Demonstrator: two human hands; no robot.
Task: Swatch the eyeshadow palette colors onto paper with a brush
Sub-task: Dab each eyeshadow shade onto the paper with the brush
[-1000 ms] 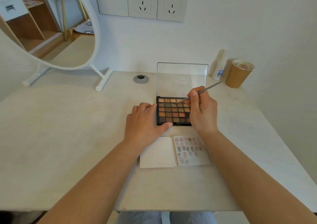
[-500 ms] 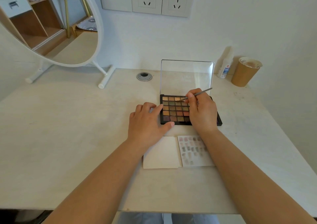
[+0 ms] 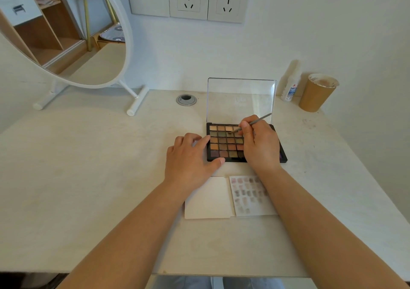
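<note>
A black eyeshadow palette point(image 3: 224, 143) lies open at the middle of the desk, its clear lid point(image 3: 240, 99) standing upright behind it. My right hand point(image 3: 259, 144) pinches a thin grey brush point(image 3: 255, 122), whose tip touches a pan in the upper rows. My left hand point(image 3: 190, 158) rests flat at the palette's left edge, thumb along its front corner. In front of the palette lie a blank white paper point(image 3: 209, 198) and a swatch paper point(image 3: 249, 194) bearing several rows of colour patches; my right forearm covers its right side.
A round white mirror point(image 3: 66, 31) on a stand is at the back left. A small white bottle point(image 3: 290, 83) and a brown paper cup point(image 3: 317, 92) stand at the back right by the wall. A cable grommet point(image 3: 186, 100) sits behind the palette.
The brush tip has shifted slightly down and right within the upper pans. My left hand keeps its place at the palette's edge. The camera has tilted a little.
</note>
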